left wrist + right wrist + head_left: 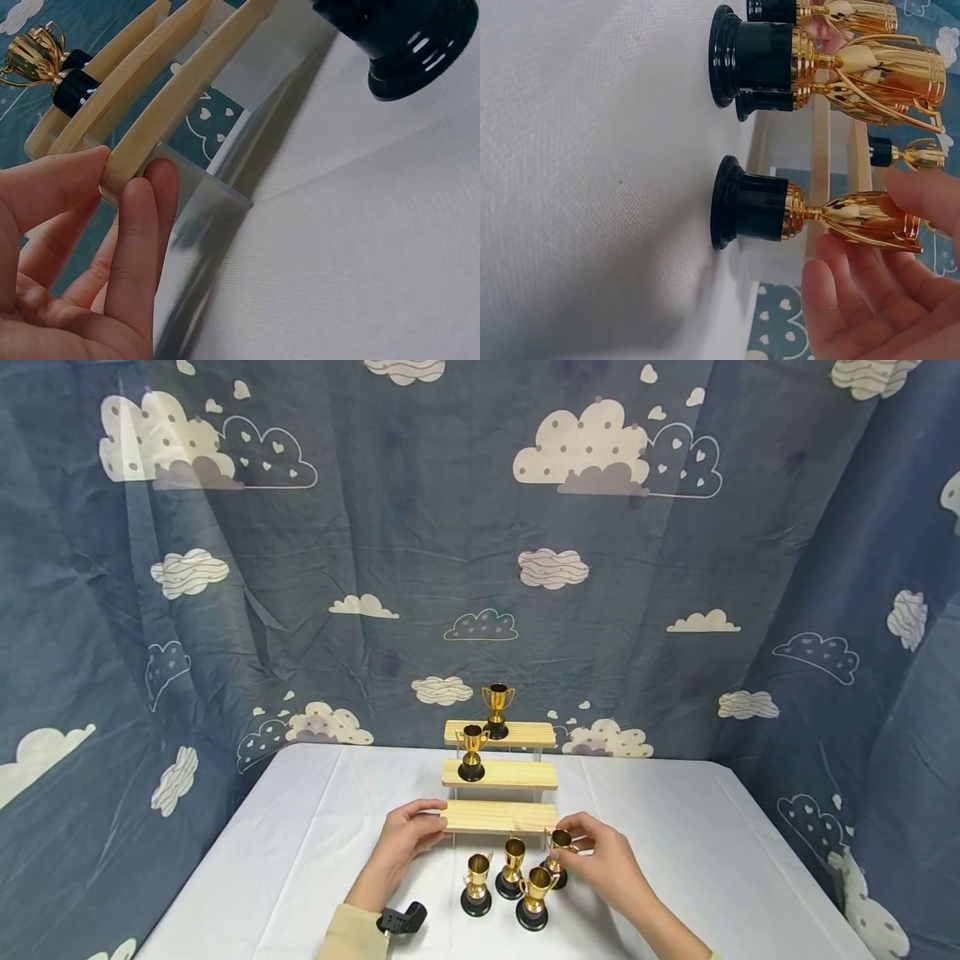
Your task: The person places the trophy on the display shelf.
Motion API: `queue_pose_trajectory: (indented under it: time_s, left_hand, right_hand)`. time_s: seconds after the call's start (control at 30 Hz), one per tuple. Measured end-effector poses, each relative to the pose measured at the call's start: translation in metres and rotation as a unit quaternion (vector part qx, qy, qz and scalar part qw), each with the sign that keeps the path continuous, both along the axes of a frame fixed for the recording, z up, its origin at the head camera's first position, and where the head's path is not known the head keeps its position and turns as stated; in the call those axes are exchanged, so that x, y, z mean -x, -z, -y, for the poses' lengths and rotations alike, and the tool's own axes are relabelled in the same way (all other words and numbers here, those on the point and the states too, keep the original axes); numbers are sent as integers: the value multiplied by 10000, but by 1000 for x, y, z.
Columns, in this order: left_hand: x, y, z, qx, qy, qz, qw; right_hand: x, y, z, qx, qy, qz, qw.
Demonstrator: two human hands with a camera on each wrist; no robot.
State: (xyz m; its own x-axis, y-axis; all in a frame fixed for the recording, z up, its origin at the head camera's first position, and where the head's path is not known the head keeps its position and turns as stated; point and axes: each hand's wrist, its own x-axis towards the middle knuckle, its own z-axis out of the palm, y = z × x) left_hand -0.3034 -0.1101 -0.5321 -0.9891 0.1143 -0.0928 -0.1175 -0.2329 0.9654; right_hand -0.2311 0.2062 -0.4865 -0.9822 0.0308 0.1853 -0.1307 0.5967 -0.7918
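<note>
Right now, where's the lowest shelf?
Head view, lower centre: the lowest shelf is below the middle shelf, between the left hand gripping its end and the right hand.

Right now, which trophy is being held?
Rightmost trophy in front of the bottom shelf: the right hand grips it; the others stand untouched.

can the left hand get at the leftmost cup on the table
Probably yes: nothing shows between the left hand and the leftmost cup, though the hand grips the bottom shelf and would likely have to let go first.
</note>
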Motion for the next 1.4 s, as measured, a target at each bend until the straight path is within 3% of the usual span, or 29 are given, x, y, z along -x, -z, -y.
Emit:
queue_pose_trajectory:
  time_s: [1.4]
  left_hand:
    - [0, -1, 0, 30, -50, -43, 10000]
  right_hand:
    - [-8, -12, -6, 341, -53, -120, 9993]
